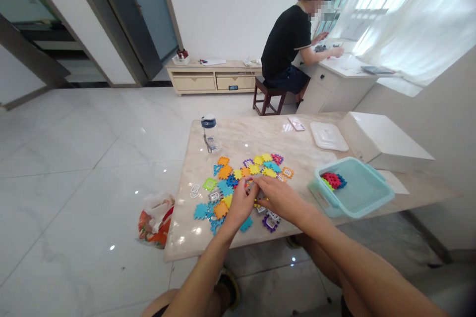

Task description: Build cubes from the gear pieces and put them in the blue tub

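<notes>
My left hand [242, 203] and my right hand [278, 195] meet over the pile, fingers closed and fingertips together. Between them shows a bit of a grey toothed plastic building tile [250, 186], mostly hidden by the fingers. Around and below the hands lie several loose interlocking tiles: orange tiles [225, 172], yellow tiles [254, 169], blue tiles [201, 211], a lime green tile [209, 184] and a purple tile with a white window insert [270, 223]. Loose white inserts [195, 190] lie at the left side of the pile.
A teal bin [366, 190] holding a few joined tiles [333, 180] stands right. Behind it are a white lid [329, 136], a white box [386, 141] and a phone [296, 124]. A water bottle [210, 136] stands back left. Another person [286, 42] sits at a far desk.
</notes>
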The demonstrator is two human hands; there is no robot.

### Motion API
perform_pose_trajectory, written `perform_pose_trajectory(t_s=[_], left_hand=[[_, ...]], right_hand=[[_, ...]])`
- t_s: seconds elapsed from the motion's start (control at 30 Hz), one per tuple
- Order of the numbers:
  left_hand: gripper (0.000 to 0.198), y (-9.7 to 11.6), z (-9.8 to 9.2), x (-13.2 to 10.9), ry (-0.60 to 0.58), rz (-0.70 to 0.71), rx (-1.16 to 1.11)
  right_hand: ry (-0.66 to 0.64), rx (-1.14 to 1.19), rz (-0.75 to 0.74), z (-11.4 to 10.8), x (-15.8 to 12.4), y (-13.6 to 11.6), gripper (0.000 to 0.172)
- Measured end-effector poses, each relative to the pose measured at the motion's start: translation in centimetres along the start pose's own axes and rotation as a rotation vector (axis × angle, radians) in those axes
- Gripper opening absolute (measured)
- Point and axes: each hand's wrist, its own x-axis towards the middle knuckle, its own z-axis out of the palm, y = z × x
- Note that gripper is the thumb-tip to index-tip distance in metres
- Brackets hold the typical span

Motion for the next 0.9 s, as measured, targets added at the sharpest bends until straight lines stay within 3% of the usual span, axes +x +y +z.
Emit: perform_pose_trajectory(t_s=[0.13,0.23,0.43,0.57,0.9], left_hand=[[0.054,0.9,-0.6,-0.2,0.040,0.048,0.007],[0.053,1.5,-1.0,-0.3,0.017,0.009,-0.070],[0.059,2.4,-0.7,-0.8,-0.171,-0.120,-0.352],[0.048,3.0,-0.4,-1.4,-0.306,-0.177,-0.526],[0.045,3.1,-0.4,-0.9,-0.244,-0.159,-0.403]], right_hand=[[0.014,0.068,0.018,-0.8,0.5,-0.1,0.061],[0.070,0.118,0.020,-1.2,0.7,0.2,0.057],[0.269,0.177,0.017,-1.4,0.7,-0.2,0.055],[0.284,0.232,0.032,-1.7,0.5,-0.6,0.059],[0.229,0.184,0.080,-2.8,0.3,-1.4,0.062]])
